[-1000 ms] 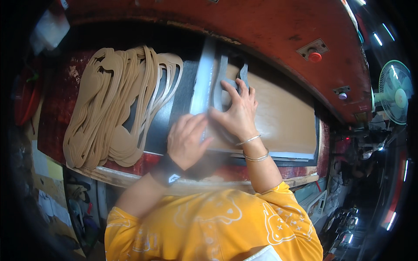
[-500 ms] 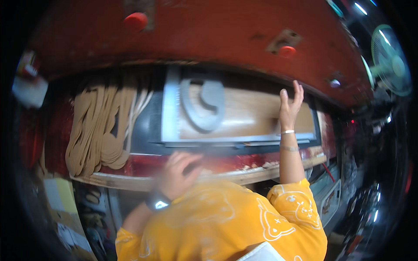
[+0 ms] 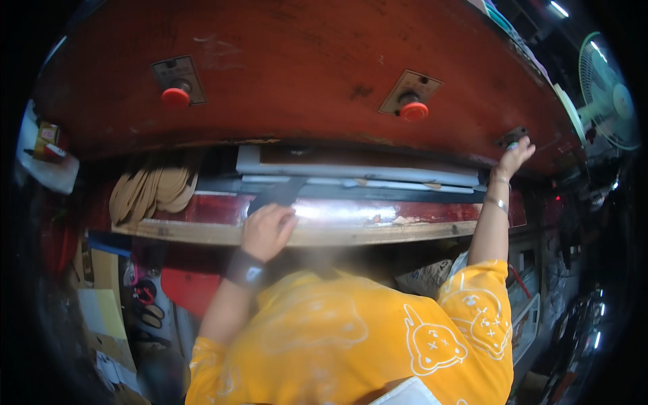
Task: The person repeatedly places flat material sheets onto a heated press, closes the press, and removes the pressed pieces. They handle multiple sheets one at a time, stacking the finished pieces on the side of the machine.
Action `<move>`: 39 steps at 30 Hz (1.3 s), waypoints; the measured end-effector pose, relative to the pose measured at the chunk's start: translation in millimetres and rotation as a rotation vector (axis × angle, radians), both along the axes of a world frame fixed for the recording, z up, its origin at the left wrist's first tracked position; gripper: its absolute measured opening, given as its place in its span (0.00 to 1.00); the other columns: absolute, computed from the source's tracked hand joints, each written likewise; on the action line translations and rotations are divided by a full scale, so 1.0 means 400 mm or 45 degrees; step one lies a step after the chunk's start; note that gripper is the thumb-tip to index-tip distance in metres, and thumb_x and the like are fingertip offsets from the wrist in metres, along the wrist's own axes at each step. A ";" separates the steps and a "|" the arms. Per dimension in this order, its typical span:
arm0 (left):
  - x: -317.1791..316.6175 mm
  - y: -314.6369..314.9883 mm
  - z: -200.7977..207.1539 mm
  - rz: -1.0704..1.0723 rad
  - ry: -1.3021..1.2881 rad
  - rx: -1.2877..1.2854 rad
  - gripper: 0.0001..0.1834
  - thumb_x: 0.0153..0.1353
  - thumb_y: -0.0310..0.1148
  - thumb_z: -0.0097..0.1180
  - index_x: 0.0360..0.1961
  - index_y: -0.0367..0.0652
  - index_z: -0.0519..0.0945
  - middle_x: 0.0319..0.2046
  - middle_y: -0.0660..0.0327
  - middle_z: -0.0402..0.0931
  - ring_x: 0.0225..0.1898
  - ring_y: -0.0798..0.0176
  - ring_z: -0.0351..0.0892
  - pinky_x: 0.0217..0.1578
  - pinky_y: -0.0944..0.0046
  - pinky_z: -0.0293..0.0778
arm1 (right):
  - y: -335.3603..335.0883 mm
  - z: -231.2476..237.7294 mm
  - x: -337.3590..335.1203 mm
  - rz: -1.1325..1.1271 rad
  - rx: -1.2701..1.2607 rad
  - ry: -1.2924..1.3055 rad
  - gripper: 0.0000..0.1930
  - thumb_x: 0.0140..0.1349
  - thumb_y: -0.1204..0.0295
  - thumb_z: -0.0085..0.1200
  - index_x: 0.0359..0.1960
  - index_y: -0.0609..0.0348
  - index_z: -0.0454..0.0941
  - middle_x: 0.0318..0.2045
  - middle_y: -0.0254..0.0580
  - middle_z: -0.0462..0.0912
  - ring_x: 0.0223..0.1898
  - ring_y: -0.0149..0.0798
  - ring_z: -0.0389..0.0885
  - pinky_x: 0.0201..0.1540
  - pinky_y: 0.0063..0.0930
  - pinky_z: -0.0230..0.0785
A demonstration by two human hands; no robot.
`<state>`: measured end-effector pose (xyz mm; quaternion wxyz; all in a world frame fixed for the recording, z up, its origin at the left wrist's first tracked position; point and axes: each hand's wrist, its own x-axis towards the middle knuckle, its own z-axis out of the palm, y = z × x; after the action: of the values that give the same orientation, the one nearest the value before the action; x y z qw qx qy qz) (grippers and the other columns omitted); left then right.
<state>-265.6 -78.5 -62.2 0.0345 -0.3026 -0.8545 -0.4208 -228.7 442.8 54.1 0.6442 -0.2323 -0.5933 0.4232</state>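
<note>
A dark grey flat piece [image 3: 282, 194] rests across the front edge of the red bench. My left hand [image 3: 268, 231] is closed on its near end with curled fingers, and a dark band circles that wrist. Far to the right, my right hand [image 3: 514, 160] reaches up to a small button [image 3: 513, 144] on the red machine front, its fingers stretched out and touching the button; it holds nothing. In the gap under the red machine body [image 3: 304, 88] lies a pale-edged board [image 3: 378, 169], mostly hidden.
Two red mushroom-head knobs, the left knob [image 3: 176, 97] and the right knob [image 3: 414, 111], stick out of the machine front. A stack of tan cut-out pieces [image 3: 152, 192] lies at the bench's left end. A wooden strip [image 3: 351, 235] edges the bench. A green fan [image 3: 611, 98] stands at the far right.
My right hand has moved right and up to the button. My left hand has risen to the bench edge. The view has shifted, and the board now shows only its front edge.
</note>
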 end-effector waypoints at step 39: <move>0.313 -0.113 -0.021 -0.125 -0.189 -0.246 0.17 0.53 0.42 0.61 0.15 0.42 0.79 0.18 0.57 0.73 0.24 0.50 0.76 0.25 0.53 0.70 | -0.991 -0.164 -0.045 0.864 1.000 -1.591 0.48 0.40 0.44 0.64 0.64 0.49 0.62 0.61 0.63 0.61 0.60 0.70 0.57 0.60 0.60 0.54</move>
<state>-140.5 -123.6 -70.5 -0.0788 -0.3141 -0.8754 -0.3590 -246.7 46.3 -11.5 0.0651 0.0099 -0.9867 0.1486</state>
